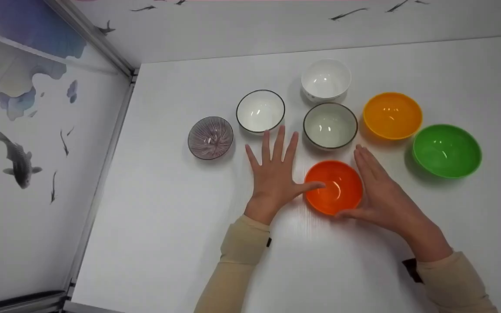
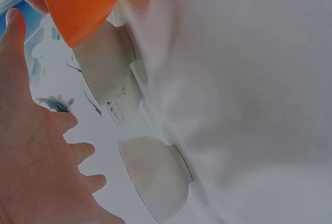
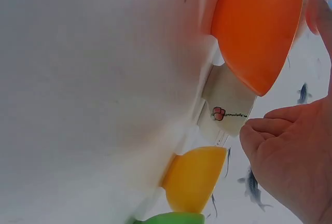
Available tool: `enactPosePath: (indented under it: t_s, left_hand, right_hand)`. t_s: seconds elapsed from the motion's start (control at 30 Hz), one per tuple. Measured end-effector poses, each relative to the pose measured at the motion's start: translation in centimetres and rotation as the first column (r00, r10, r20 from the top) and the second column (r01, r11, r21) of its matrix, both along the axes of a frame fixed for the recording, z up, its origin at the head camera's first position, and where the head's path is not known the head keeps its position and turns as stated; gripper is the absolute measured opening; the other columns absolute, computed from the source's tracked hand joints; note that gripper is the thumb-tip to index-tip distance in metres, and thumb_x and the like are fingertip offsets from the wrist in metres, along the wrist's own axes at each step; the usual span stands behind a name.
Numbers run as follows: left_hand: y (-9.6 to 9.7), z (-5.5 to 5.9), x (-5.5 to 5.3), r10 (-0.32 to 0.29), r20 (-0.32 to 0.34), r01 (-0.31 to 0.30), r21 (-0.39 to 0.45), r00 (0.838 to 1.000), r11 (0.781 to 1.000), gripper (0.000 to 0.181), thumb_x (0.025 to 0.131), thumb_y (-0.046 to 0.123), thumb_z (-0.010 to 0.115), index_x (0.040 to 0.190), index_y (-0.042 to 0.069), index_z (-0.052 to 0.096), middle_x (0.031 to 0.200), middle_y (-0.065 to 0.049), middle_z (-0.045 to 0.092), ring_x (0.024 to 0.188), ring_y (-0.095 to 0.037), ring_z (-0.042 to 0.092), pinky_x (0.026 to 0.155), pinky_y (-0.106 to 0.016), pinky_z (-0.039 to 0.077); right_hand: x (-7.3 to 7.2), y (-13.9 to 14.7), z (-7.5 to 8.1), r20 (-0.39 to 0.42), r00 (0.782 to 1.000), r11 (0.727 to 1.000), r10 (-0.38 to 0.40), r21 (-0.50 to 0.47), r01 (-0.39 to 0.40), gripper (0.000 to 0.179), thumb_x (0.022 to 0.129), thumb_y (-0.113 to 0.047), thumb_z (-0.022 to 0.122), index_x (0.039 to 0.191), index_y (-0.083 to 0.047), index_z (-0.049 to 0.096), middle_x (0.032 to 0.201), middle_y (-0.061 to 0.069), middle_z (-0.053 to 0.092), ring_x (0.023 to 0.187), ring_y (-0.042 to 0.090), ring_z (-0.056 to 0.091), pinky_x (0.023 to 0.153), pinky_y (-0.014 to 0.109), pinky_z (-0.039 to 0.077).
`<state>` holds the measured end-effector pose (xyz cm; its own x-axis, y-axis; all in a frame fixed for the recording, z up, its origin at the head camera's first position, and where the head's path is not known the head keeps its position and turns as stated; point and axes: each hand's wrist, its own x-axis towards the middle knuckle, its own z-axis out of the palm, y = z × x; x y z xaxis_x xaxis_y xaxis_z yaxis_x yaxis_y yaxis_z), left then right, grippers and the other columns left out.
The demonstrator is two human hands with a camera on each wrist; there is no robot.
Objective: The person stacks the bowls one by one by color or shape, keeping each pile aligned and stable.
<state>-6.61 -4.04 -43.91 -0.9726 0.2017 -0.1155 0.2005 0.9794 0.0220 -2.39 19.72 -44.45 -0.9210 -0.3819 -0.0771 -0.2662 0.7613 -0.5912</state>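
The orange bowl (image 1: pixel 333 191) stands upright on the white table (image 1: pixel 155 195), between the two hands and at the near side of the group of bowls. The left hand (image 1: pixel 273 178) is wide open, its fingers straight and spread apart, and it has hold of nothing. In the head view its thumb reaches over the left part of the orange bowl; whether it touches the bowl, I cannot tell. The right hand (image 1: pixel 383 195) is also open — the fingers lie straight and close together, the thumb stands well away from them. Its thumb is at the near rim of this bowl and the fingers are beside its right far edge, but it does not grip it.

Around the hands stand six other bowls, all with the mouth up. Just beyond the orange one is a pale grey-green bowl (image 1: pixel 330 126) with dark rim, and behind this a white bowl (image 1: pixel 326 79). To the right are a yellow bowl (image 1: pixel 392 116) and a green bowl (image 1: pixel 447 151). Beyond the left fingertips is a black-rimmed white bowl (image 1: pixel 261 111) — a small purple-streaked bowl (image 1: pixel 210 138) stands left of it.
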Motion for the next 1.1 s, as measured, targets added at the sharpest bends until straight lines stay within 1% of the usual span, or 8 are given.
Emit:
enactPosePath:
  t_s: [0.1,0.23,0.4,0.5,0.63,0.77,0.93,1.1]
  left_hand:
    - [-0.1,0.0,0.0,0.006,0.002,-0.006,0.009,1.0,1.0,0.121,0.069,0.096,0.043,0.161,0.03,-0.002,0.17,-0.002,-0.007,0.156,-0.035,-0.003,0.118,-0.074,0.006]
    - [-0.3,-0.1,0.0,0.01,0.004,-0.01,0.023,1.0,1.0,0.121,0.07,0.095,0.044,0.161,0.03,-0.001,0.17,-0.002,-0.006,0.156,-0.035,-0.002,0.118,-0.074,0.005]
    - [-0.4,-0.2,0.0,0.013,0.01,-0.013,0.02,1.0,1.0,0.121,0.07,0.095,0.044,0.161,0.029,-0.001,0.17,-0.002,-0.007,0.156,-0.035,-0.001,0.118,-0.074,0.006]
    - [-0.4,-0.1,0.0,0.016,0.021,-0.016,0.016,1.0,1.0,0.122,0.07,0.095,0.044,0.161,0.03,-0.001,0.17,-0.001,-0.008,0.157,-0.035,-0.002,0.117,-0.074,0.005]
    - [-0.3,-0.2,0.0,0.01,0.029,-0.01,0.016,1.0,1.0,0.122,0.07,0.095,0.044,0.161,0.029,-0.002,0.17,-0.001,-0.008,0.157,-0.035,-0.003,0.118,-0.074,0.005]
    - [-0.3,-0.2,-0.1,0.014,0.035,-0.014,0.019,0.999,1.0,0.123,0.069,0.095,0.046,0.161,0.029,-0.002,0.17,0.0,-0.008,0.157,-0.034,-0.002,0.118,-0.073,0.005]
    - [-0.4,-0.1,-0.2,0.012,0.032,-0.013,0.041,0.999,0.999,0.125,0.068,0.094,0.048,0.162,0.028,-0.002,0.17,0.002,-0.006,0.157,-0.034,-0.001,0.118,-0.074,0.005]
    - [-0.5,0.1,-0.4,0.008,0.033,-0.01,0.052,0.999,0.999,0.126,0.069,0.094,0.048,0.162,0.026,-0.003,0.17,0.003,-0.005,0.157,-0.034,-0.002,0.119,-0.073,0.004]
  right_hand:
    - [0.1,-0.3,-0.1,0.011,1.0,1.0,0.003,0.002,-0.003,0.132,0.066,-0.054,0.089,0.161,-0.007,0.009,0.168,0.014,0.011,0.154,0.035,0.014,0.114,0.064,0.033]
    - [0.2,-0.5,-0.3,0.023,1.0,1.0,0.014,-0.011,-0.013,0.128,0.067,-0.042,0.092,0.16,-0.007,0.012,0.167,0.013,0.016,0.153,0.035,0.017,0.115,0.062,0.033]
    - [0.4,-0.7,-0.5,0.075,0.997,0.999,0.008,-0.051,-0.005,0.122,0.069,-0.034,0.092,0.161,-0.012,0.015,0.166,0.012,0.023,0.149,0.037,0.029,0.114,0.06,0.037]
    - [0.4,-0.9,-0.6,0.102,0.995,0.997,-0.009,-0.08,0.017,0.119,0.071,-0.032,0.091,0.161,-0.013,0.016,0.164,0.013,0.028,0.145,0.039,0.035,0.111,0.061,0.039]
    - [0.4,-1.0,-0.7,0.1,0.995,0.994,-0.031,-0.1,0.041,0.117,0.07,-0.032,0.091,0.159,-0.009,0.019,0.161,0.016,0.032,0.142,0.04,0.038,0.11,0.062,0.04]
    - [0.2,-1.1,-0.5,0.102,0.994,0.994,-0.035,-0.097,0.045,0.116,0.07,-0.033,0.091,0.158,-0.006,0.022,0.16,0.017,0.033,0.143,0.041,0.038,0.112,0.061,0.038]
    - [-0.4,-1.2,0.0,0.137,0.99,0.996,-0.023,-0.085,0.035,0.115,0.07,-0.032,0.091,0.158,-0.006,0.022,0.16,0.017,0.032,0.143,0.042,0.036,0.112,0.063,0.038]
    - [-1.1,-1.1,-0.1,0.141,0.99,0.992,-0.02,-0.121,0.037,0.111,0.07,-0.027,0.091,0.158,-0.009,0.025,0.159,0.015,0.035,0.143,0.04,0.037,0.111,0.063,0.04]
